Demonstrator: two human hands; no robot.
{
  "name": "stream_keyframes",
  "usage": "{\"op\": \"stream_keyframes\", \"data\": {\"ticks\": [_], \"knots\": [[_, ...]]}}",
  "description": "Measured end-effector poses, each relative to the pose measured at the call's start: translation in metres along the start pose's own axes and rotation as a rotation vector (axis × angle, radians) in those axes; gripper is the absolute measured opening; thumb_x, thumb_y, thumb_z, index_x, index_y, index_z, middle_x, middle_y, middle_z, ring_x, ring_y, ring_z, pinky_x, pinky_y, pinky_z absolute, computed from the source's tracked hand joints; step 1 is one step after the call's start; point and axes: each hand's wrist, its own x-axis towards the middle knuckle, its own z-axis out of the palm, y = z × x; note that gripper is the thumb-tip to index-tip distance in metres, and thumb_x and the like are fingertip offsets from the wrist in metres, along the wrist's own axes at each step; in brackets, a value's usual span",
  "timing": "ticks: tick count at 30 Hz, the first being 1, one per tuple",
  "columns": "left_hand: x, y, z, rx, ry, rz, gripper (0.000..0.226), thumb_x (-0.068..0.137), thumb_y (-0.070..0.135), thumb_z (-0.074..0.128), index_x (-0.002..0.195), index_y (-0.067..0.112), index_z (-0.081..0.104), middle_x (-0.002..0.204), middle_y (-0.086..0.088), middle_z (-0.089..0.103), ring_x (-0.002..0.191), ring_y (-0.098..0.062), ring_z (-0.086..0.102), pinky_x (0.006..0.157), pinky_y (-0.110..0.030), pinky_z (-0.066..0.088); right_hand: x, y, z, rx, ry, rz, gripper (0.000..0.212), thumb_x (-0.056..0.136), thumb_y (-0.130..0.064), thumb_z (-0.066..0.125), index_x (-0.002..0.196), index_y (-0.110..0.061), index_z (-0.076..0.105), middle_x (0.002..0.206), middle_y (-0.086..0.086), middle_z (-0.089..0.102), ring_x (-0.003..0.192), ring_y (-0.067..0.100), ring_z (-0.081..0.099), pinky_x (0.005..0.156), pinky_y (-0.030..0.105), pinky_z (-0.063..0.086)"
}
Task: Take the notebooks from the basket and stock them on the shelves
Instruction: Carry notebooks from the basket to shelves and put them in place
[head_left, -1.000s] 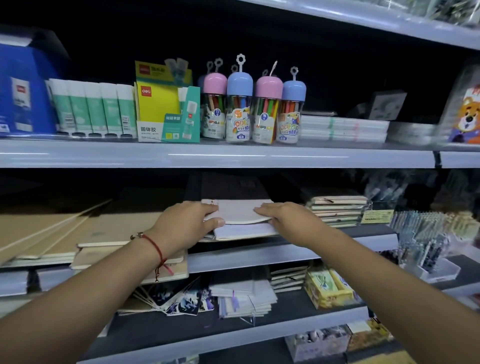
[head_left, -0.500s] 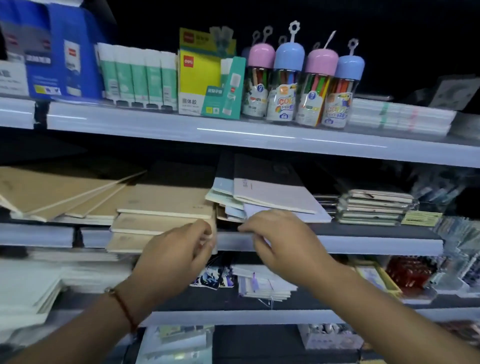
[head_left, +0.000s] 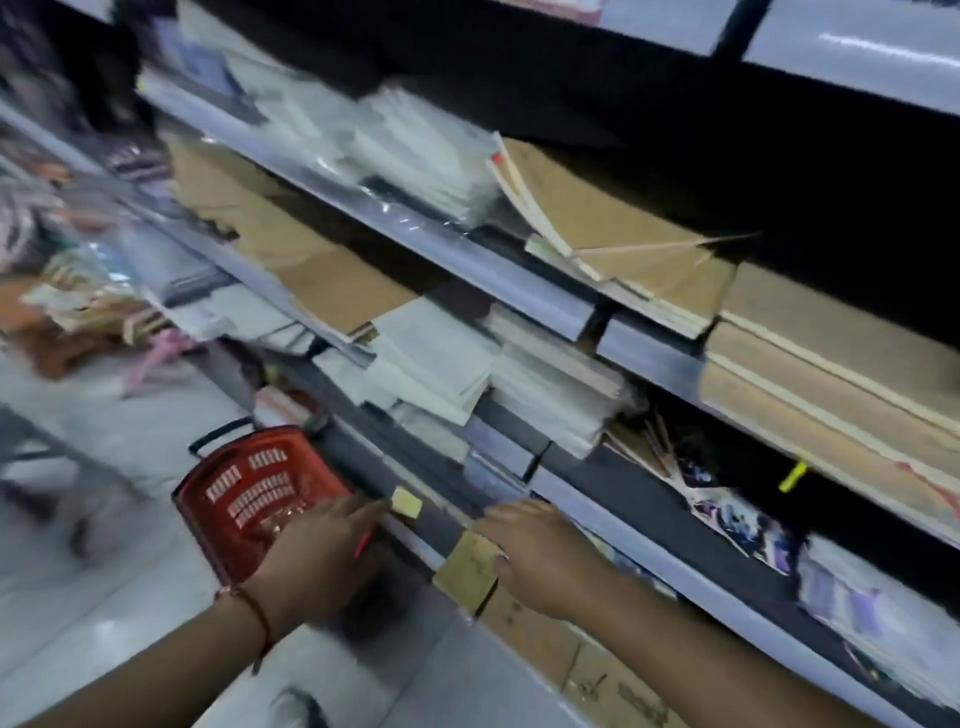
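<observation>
We judge a trip back to the red basket (head_left: 260, 493) on the floor; notebooks (head_left: 550, 384) already lie stacked on the shelves (head_left: 519, 280); our left hand (head_left: 317, 561) and right hand (head_left: 540, 556) reach down, fingers loose, gripping nothing; the basket's contents are blurred.

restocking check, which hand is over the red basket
The left hand, with the red cord at its wrist, reaches over the red basket; the right hand is by the shelf edge instead.
</observation>
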Motion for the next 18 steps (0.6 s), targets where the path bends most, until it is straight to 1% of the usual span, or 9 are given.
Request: {"op": "stream_keyframes", "data": {"ticks": [1, 2, 4, 6, 7, 8, 11, 14, 18], "knots": [[-0.007, -0.024, 0.004, -0.003, -0.036, -0.051, 0.059, 0.084, 0.057, 0.043, 0.133, 0.031, 0.060, 0.122, -0.002, 0.067, 0.094, -0.026, 0.071, 0.075, -0.033, 0.058, 0.022, -0.009, 0.007, -0.002, -0.046, -0.002, 0.034, 0.092, -0.018, 0.052, 0.125, -0.010, 0.059, 0.122, 0.008, 0.059, 0.115, 0.029, 0.052, 0.096, 0.039, 0.037], [-0.013, -0.043, 0.007, -0.016, -0.083, -0.096, 0.059, 0.084, 0.056, 0.044, 0.135, 0.031, 0.058, 0.128, -0.003, 0.064, 0.099, -0.028, 0.069, 0.079, -0.034, 0.057, 0.041, -0.017, 0.013, -0.011, -0.097, 0.005, 0.036, 0.093, -0.017, 0.051, 0.128, -0.008, 0.058, 0.127, 0.010, 0.058, 0.120, 0.031, 0.049, 0.098, 0.037, 0.034], [-0.025, -0.090, 0.015, -0.033, -0.173, -0.211, 0.059, 0.087, 0.053, 0.050, 0.142, 0.034, 0.049, 0.140, 0.000, 0.055, 0.111, -0.027, 0.064, 0.089, -0.034, 0.053, 0.085, -0.039, 0.025, -0.003, -0.181, 0.011, 0.039, 0.094, -0.014, 0.047, 0.132, -0.008, 0.055, 0.134, 0.012, 0.054, 0.126, 0.032, 0.045, 0.103, 0.037, 0.033], [-0.033, -0.135, 0.025, -0.077, -0.231, -0.304, 0.060, 0.089, 0.055, 0.051, 0.146, 0.040, 0.041, 0.142, 0.007, 0.053, 0.116, -0.020, 0.061, 0.094, -0.032, 0.052, 0.129, -0.056, 0.041, 0.016, -0.243, 0.016, 0.038, 0.092, -0.016, 0.043, 0.127, -0.010, 0.057, 0.129, 0.012, 0.056, 0.122, 0.030, 0.047, 0.098, 0.036, 0.037], [-0.036, -0.151, 0.029, -0.102, -0.243, -0.333, 0.059, 0.090, 0.056, 0.050, 0.146, 0.041, 0.040, 0.140, 0.008, 0.054, 0.115, -0.018, 0.061, 0.094, -0.031, 0.052, 0.148, -0.062, 0.049, 0.013, -0.274, 0.014, 0.037, 0.091, -0.020, 0.039, 0.123, -0.012, 0.057, 0.124, 0.012, 0.057, 0.118, 0.030, 0.048, 0.094, 0.035, 0.037], [-0.040, -0.170, 0.034, -0.126, -0.255, -0.363, 0.057, 0.091, 0.056, 0.049, 0.146, 0.041, 0.041, 0.138, 0.008, 0.056, 0.113, -0.018, 0.061, 0.093, -0.030, 0.053, 0.170, -0.068, 0.058, 0.008, -0.309, 0.010, 0.038, 0.091, -0.025, 0.037, 0.122, -0.014, 0.056, 0.122, 0.013, 0.058, 0.116, 0.031, 0.048, 0.095, 0.036, 0.038], [-0.045, -0.219, 0.049, -0.141, -0.322, -0.457, 0.052, 0.097, 0.052, 0.046, 0.146, 0.034, 0.042, 0.130, 0.000, 0.060, 0.110, -0.021, 0.062, 0.089, -0.031, 0.052, 0.224, -0.084, 0.079, -0.059, -0.423, 0.049, 0.038, 0.096, -0.036, 0.044, 0.127, -0.016, 0.053, 0.128, 0.013, 0.057, 0.123, 0.033, 0.047, 0.102, 0.040, 0.036], [-0.044, -0.261, 0.069, -0.139, -0.409, -0.553, 0.058, 0.096, 0.054, 0.047, 0.149, 0.031, 0.039, 0.133, -0.002, 0.057, 0.116, -0.023, 0.059, 0.092, -0.033, 0.051, 0.269, -0.092, 0.097, -0.130, -0.522, 0.055, 0.042, 0.099, -0.042, 0.045, 0.131, -0.016, 0.052, 0.131, 0.013, 0.056, 0.127, 0.033, 0.045, 0.109, 0.043, 0.035], [-0.031, -0.300, 0.097, -0.172, -0.492, -0.617, 0.059, 0.097, 0.053, 0.047, 0.150, 0.027, 0.037, 0.136, -0.005, 0.055, 0.118, -0.025, 0.057, 0.092, -0.035, 0.050, 0.324, -0.100, 0.123, -0.188, -0.602, 0.009, 0.047, 0.100, -0.042, 0.040, 0.136, -0.014, 0.050, 0.130, 0.012, 0.057, 0.128, 0.032, 0.044, 0.112, 0.043, 0.031]]}}
